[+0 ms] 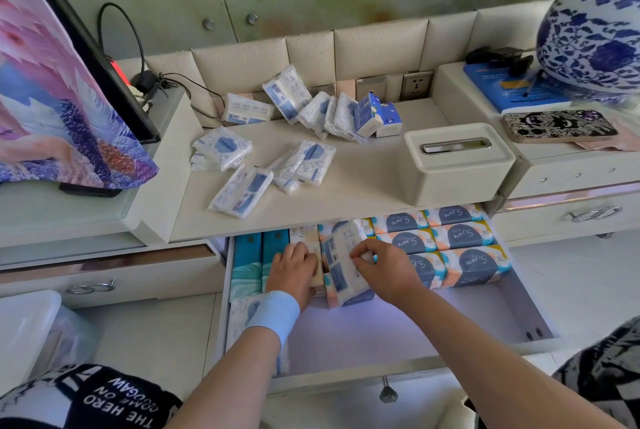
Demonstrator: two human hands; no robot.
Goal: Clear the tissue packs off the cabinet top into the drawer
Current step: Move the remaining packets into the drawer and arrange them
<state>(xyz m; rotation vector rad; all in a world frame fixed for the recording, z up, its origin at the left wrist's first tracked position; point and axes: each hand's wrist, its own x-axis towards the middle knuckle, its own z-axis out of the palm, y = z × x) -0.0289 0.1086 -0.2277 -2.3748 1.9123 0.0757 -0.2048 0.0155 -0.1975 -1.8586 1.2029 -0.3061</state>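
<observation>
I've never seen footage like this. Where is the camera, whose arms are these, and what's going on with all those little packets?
There is no machine here. These are a person's two bare arms, filmed by one wide-angle camera worn on the head, looking forward and down. That is why the edges look bent.

The open drawer below holds rows of wrapped tissue packs. The right hand pinches a white-and-blue tissue pack, which stands on edge among them. The left hand, with a blue band at its wrist, rests on the packs beside it.

Above, on the cabinet top, many small tissue packs lie loose, and some lean at the back. A white tissue box stands to their right. Further right are a phone and a blue-and-white vase.
</observation>
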